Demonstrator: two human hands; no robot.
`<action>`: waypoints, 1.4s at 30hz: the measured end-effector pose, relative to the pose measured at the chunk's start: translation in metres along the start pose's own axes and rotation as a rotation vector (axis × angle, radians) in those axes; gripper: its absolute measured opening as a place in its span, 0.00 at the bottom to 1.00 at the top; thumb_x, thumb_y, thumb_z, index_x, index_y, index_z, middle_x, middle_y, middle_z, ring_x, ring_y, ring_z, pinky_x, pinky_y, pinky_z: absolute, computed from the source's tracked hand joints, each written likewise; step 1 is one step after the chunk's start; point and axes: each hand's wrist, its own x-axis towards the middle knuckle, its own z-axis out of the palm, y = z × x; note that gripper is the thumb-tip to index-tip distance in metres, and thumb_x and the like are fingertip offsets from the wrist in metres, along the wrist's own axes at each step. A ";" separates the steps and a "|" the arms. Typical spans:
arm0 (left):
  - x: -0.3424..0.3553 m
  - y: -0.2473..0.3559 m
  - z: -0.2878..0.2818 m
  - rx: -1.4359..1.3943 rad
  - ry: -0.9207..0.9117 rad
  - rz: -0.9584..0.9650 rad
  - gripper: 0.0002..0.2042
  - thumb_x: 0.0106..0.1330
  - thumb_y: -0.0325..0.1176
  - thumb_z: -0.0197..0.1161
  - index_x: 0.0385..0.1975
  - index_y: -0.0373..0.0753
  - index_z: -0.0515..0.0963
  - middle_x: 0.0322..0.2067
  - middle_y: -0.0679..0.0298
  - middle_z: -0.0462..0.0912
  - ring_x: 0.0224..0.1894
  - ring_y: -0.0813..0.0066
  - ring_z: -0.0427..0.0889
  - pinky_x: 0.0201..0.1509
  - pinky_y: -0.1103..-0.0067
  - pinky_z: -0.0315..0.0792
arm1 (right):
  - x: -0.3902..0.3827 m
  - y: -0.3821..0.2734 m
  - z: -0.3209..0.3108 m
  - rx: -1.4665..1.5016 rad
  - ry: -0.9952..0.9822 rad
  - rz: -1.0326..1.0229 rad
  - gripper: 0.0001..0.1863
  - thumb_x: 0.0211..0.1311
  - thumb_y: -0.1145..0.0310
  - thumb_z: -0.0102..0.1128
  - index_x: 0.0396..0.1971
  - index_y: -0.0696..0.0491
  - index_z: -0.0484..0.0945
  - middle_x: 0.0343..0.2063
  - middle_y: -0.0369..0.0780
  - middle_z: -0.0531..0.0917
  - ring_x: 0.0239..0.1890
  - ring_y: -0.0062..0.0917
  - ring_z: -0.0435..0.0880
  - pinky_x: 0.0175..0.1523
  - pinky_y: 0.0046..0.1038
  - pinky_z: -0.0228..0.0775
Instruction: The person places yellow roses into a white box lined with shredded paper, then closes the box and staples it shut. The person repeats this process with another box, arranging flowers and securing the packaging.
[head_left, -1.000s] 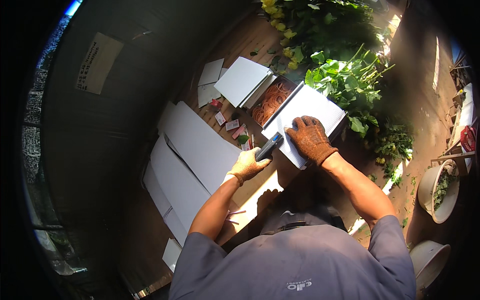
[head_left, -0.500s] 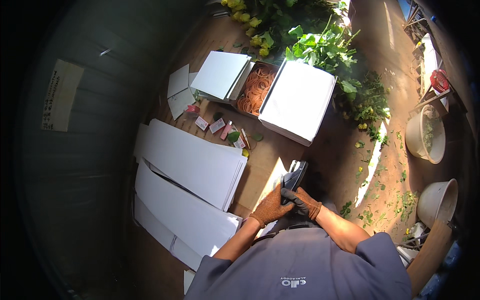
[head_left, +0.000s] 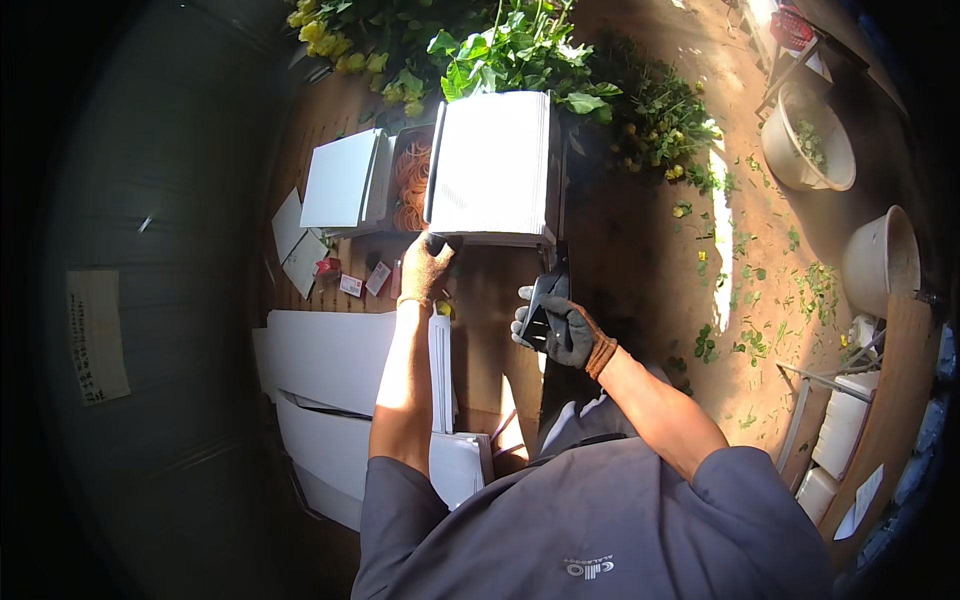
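My left hand [head_left: 428, 272], in a brown glove with dark fingers, reaches to the near left corner of a stack of white cardboard sheets [head_left: 492, 165]. Its fingers are curled at the edge there, and their tips are partly hidden. In my right hand [head_left: 572, 335], gloved in grey and brown, lies a black stapler [head_left: 545, 305], pointing away from me just below the stack's near right corner. The fingers wrap round its body.
Beside the stack is a box of orange rubber bands [head_left: 411, 185], then a smaller white stack [head_left: 342, 180]. Large white sheets [head_left: 330, 350] lie at the left, small boxes [head_left: 351, 285] beyond them. Yellow roses [head_left: 335, 45] and leafy stems [head_left: 510, 55] lie behind; pale basins [head_left: 880, 262] stand right.
My left hand has left the stapler and gone forward to the white stack. My right hand keeps the stapler, now apart from the left. The view has shifted to the right.
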 end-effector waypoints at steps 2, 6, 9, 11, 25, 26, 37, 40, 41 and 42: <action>0.000 -0.003 -0.004 -0.021 -0.038 -0.004 0.17 0.60 0.39 0.70 0.43 0.35 0.81 0.35 0.54 0.87 0.36 0.67 0.86 0.44 0.73 0.77 | -0.001 0.001 0.003 0.016 -0.014 -0.007 0.20 0.67 0.64 0.60 0.55 0.52 0.70 0.40 0.43 0.84 0.44 0.35 0.86 0.54 0.41 0.80; 0.006 -0.004 -0.005 0.160 -0.058 0.019 0.16 0.60 0.38 0.67 0.44 0.36 0.81 0.35 0.52 0.87 0.37 0.62 0.87 0.45 0.73 0.77 | 0.008 0.000 -0.006 0.104 -0.044 -0.035 0.21 0.69 0.62 0.57 0.57 0.54 0.71 0.42 0.47 0.85 0.46 0.41 0.85 0.58 0.46 0.76; 0.005 0.002 -0.009 0.152 -0.114 0.049 0.15 0.60 0.36 0.66 0.45 0.36 0.81 0.36 0.50 0.86 0.39 0.57 0.87 0.45 0.71 0.78 | 0.011 0.001 -0.009 0.075 0.004 -0.065 0.21 0.69 0.58 0.58 0.55 0.55 0.73 0.39 0.45 0.85 0.43 0.39 0.86 0.55 0.44 0.78; 0.004 0.010 -0.007 0.210 -0.097 0.026 0.14 0.61 0.35 0.65 0.43 0.36 0.81 0.36 0.49 0.85 0.40 0.51 0.85 0.45 0.68 0.78 | 0.013 0.001 -0.010 0.010 0.038 -0.098 0.21 0.69 0.56 0.59 0.52 0.55 0.74 0.35 0.44 0.85 0.39 0.38 0.87 0.51 0.43 0.79; -0.001 0.030 -0.032 0.193 -0.131 0.036 0.12 0.63 0.34 0.63 0.43 0.36 0.81 0.37 0.49 0.85 0.41 0.52 0.85 0.47 0.68 0.77 | 0.002 0.028 0.010 -0.141 0.072 -0.054 0.16 0.65 0.58 0.65 0.46 0.51 0.76 0.37 0.40 0.84 0.40 0.30 0.86 0.48 0.31 0.81; -0.002 0.035 -0.036 0.162 -0.105 0.046 0.12 0.63 0.34 0.63 0.43 0.36 0.81 0.37 0.49 0.85 0.41 0.52 0.85 0.47 0.68 0.77 | 0.005 0.035 0.009 -0.202 0.096 0.030 0.16 0.65 0.55 0.65 0.44 0.49 0.77 0.35 0.39 0.84 0.38 0.29 0.86 0.45 0.29 0.80; 0.000 0.032 -0.053 0.147 -0.100 -0.022 0.12 0.62 0.33 0.61 0.42 0.35 0.82 0.40 0.50 0.85 0.43 0.52 0.84 0.50 0.69 0.76 | 0.119 0.068 0.066 -0.117 0.134 0.118 0.17 0.66 0.52 0.63 0.44 0.49 0.78 0.27 0.35 0.81 0.29 0.24 0.82 0.37 0.30 0.79; 0.000 0.037 -0.052 0.195 -0.083 0.046 0.12 0.62 0.33 0.61 0.42 0.36 0.81 0.40 0.50 0.84 0.44 0.50 0.83 0.50 0.67 0.76 | 0.128 0.068 0.063 -0.173 0.085 0.120 0.17 0.65 0.49 0.63 0.39 0.48 0.77 0.21 0.31 0.78 0.22 0.21 0.77 0.33 0.27 0.77; 0.001 0.041 -0.052 0.196 -0.088 0.049 0.12 0.62 0.33 0.62 0.42 0.36 0.81 0.41 0.50 0.84 0.44 0.50 0.83 0.51 0.67 0.76 | 0.134 0.075 0.057 -0.177 0.132 0.074 0.15 0.66 0.50 0.62 0.37 0.47 0.76 0.21 0.31 0.77 0.22 0.21 0.76 0.34 0.26 0.77; 0.001 0.041 -0.053 0.195 -0.090 0.037 0.12 0.63 0.32 0.61 0.44 0.35 0.81 0.39 0.51 0.85 0.41 0.54 0.84 0.48 0.69 0.77 | 0.136 0.082 0.061 -0.189 0.180 0.035 0.14 0.67 0.52 0.61 0.35 0.47 0.76 0.21 0.31 0.76 0.22 0.21 0.75 0.34 0.25 0.76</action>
